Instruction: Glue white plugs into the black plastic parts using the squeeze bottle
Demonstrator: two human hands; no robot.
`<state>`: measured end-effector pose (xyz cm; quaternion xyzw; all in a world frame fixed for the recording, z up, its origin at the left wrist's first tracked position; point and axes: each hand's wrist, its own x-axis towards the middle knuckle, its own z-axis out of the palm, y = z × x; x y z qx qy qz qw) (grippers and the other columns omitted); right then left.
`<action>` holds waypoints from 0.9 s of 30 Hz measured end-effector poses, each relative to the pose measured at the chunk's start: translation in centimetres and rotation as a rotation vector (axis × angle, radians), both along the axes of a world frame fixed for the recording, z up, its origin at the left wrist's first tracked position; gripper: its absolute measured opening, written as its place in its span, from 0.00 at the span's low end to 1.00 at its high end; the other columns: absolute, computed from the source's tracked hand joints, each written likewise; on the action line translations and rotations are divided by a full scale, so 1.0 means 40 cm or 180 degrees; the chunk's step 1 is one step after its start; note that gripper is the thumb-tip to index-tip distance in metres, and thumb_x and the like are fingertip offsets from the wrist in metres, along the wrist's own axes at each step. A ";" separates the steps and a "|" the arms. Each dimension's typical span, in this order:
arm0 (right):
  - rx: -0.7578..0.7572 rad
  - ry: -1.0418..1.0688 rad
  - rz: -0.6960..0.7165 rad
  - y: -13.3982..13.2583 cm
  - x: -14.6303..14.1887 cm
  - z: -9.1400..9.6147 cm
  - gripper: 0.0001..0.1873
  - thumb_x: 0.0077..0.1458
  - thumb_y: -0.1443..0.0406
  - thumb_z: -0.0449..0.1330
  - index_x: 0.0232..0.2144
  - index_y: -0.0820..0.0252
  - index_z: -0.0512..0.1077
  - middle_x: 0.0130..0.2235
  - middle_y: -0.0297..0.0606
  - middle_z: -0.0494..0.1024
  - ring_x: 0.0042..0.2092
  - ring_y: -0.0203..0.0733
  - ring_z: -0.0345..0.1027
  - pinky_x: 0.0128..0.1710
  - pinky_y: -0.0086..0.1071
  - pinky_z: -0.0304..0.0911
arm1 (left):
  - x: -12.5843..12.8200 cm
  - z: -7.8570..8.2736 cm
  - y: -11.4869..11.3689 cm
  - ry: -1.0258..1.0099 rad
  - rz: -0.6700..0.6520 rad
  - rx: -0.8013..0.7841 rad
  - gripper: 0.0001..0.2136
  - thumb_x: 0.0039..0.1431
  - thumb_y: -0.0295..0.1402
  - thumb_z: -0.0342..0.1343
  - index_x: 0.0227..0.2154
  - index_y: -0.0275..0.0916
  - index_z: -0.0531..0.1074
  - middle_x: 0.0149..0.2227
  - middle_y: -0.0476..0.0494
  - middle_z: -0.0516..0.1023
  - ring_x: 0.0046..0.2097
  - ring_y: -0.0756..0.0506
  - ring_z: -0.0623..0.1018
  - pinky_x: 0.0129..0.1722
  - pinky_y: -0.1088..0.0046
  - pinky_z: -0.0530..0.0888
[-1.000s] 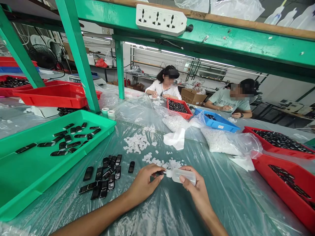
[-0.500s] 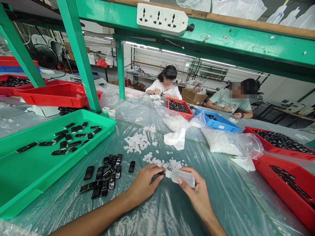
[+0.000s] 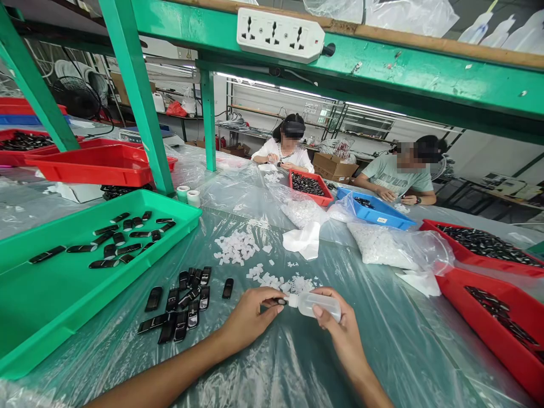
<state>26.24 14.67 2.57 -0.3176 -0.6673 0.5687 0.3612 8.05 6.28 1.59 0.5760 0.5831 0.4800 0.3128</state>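
Left hand (image 3: 253, 311): pinched on a black piece (image 3: 281, 302), above the table (image 3: 289, 362)
Right hand (image 3: 343, 327): wrapped round a squeeze bottle (image 3: 312, 304)
Nozzle (image 3: 292, 300): at the piece, probably dispensing onto it
Bottle: next move seems to want steady aim, light squeeze

A tray (image 3: 51, 300) is lying at left, casings (image 3: 103, 264) resting in it. A casing pile (image 3: 193, 314) is sitting between it and the left hand (image 3: 249, 317). Loose bits (image 3: 237, 247) are lying beyond that hand, a bag (image 3: 380, 246) resting rightward. A bin (image 3: 480, 321) is standing far right, apparently holding casings too.
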 end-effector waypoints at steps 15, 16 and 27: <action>0.0097 0.0056 0.0090 -0.008 0.002 0.003 0.12 0.51 0.56 0.60 0.35 0.57 0.68 0.29 0.31 0.68 0.29 0.34 0.56 0.26 0.26 0.51 | 0.000 0.001 0.002 -0.0188 -0.0010 0.0138 0.10 0.58 0.29 0.53 0.41 0.40 0.74 0.41 0.43 0.76 0.41 0.45 0.75 0.41 0.74 0.72; 0.0157 0.0013 0.0094 -0.010 0.000 0.006 0.12 0.51 0.56 0.60 0.35 0.57 0.67 0.29 0.31 0.68 0.29 0.34 0.57 0.27 0.26 0.51 | 0.000 0.003 0.002 -0.0108 0.0010 0.0160 0.10 0.58 0.29 0.53 0.42 0.41 0.74 0.41 0.44 0.76 0.41 0.45 0.75 0.41 0.74 0.72; 0.0626 -0.0376 0.0148 -0.021 0.000 0.010 0.11 0.50 0.60 0.61 0.36 0.56 0.66 0.30 0.32 0.70 0.30 0.36 0.62 0.27 0.24 0.57 | -0.007 0.009 -0.008 0.1348 0.0185 0.0123 0.15 0.62 0.28 0.48 0.49 0.51 0.69 0.45 0.49 0.74 0.44 0.44 0.74 0.42 0.70 0.70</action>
